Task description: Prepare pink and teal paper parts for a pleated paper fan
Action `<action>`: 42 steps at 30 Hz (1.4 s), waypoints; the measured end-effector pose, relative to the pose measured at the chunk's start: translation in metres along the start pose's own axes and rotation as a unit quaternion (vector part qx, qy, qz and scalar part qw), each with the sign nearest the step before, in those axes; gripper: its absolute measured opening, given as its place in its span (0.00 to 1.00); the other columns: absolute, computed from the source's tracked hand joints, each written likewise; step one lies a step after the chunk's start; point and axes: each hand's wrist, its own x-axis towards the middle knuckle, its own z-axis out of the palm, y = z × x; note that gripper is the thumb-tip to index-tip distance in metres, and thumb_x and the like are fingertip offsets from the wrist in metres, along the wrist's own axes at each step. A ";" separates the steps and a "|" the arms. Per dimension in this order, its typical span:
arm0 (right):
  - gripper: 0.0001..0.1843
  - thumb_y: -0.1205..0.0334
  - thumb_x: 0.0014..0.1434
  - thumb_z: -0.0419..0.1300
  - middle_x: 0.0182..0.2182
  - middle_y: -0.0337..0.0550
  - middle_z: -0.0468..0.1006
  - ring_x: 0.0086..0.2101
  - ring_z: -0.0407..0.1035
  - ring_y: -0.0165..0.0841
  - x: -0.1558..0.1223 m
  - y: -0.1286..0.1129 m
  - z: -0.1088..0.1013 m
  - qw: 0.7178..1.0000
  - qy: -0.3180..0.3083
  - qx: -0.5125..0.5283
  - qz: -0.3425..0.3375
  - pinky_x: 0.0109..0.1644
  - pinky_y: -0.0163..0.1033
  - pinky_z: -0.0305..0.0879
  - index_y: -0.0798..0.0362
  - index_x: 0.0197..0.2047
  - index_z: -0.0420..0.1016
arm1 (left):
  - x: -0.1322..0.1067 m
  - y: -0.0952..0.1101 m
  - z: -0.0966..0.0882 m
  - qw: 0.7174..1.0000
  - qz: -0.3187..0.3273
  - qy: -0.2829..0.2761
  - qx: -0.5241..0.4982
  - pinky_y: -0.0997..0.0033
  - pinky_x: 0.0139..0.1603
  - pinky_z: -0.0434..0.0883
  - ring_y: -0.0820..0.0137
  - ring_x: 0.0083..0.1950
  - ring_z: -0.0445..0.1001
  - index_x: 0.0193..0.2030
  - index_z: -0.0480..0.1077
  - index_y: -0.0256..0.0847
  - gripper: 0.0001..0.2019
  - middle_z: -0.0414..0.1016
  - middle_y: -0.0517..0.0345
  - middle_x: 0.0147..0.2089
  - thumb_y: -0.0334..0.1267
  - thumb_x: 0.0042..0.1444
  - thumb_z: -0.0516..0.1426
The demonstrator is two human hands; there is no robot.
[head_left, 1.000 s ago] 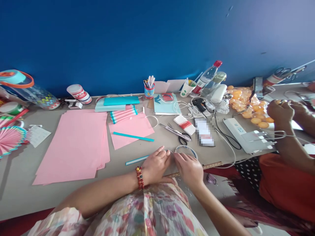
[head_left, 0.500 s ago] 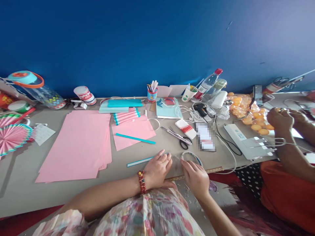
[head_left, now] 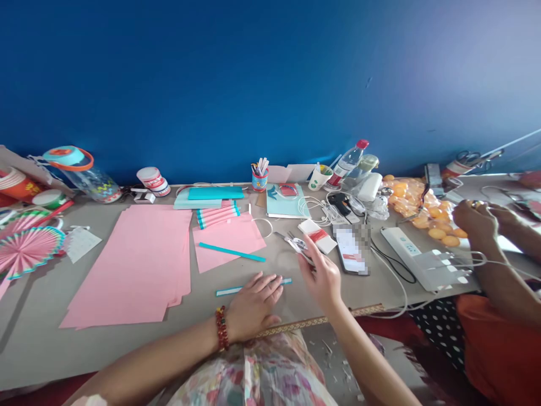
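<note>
Scissors [head_left: 295,241] lie by R hand [head_left: 323,276] (the nearer), axis far-left to near-right; whether its grip holds them, cannot tell. L hand [head_left: 252,303], opened out, is flat over strip [head_left: 228,291].

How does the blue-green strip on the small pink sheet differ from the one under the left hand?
The upper strip looks plain blue-green, while the lower strip shows a white face with blue-green edges. The upper strip slants down to the right in the picture; the lower strip slants up slightly. The upper strip lies uncovered, mostly across the small pink sheet; the lower strip is partly hidden by the left hand. Both are long and narrow.
</note>
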 end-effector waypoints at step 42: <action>0.20 0.47 0.64 0.58 0.24 0.35 0.71 0.28 0.63 0.29 0.016 -0.022 0.019 0.895 -0.357 0.268 0.007 0.33 0.32 0.54 0.52 0.27 0.69 | -0.081 -0.062 -0.082 0.877 -0.329 0.108 -0.335 0.73 0.38 0.68 0.71 0.34 0.71 0.35 0.67 0.42 0.08 0.71 0.62 0.32 0.40 0.65 0.52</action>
